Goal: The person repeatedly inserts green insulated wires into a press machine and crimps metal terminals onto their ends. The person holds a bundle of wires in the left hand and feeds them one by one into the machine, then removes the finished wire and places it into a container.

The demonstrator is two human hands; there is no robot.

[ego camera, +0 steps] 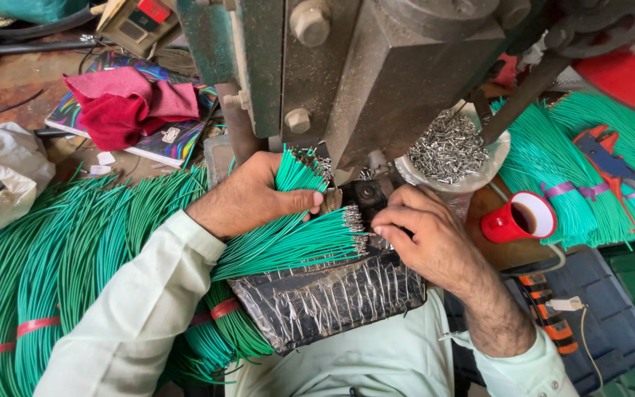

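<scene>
Green wires [288,239] fan from the clenched left hand [255,195] beside the press [376,81]; right hand [424,235] fingers pinch their metal tips, risking a crush beneath it.

Bright even daylight, soft shadows, sharp focus, slight edge distortion.

Press machine [376,81] at centre rear; bowl of metal terminals [450,151] just right of it; cup [521,218] in front of the bowl. Wire bundle [53,250] at left; further wire bundles [553,169] at right, pliers [615,167] lying on them. Cloth [130,103] on a book [174,140], rear left.
</scene>
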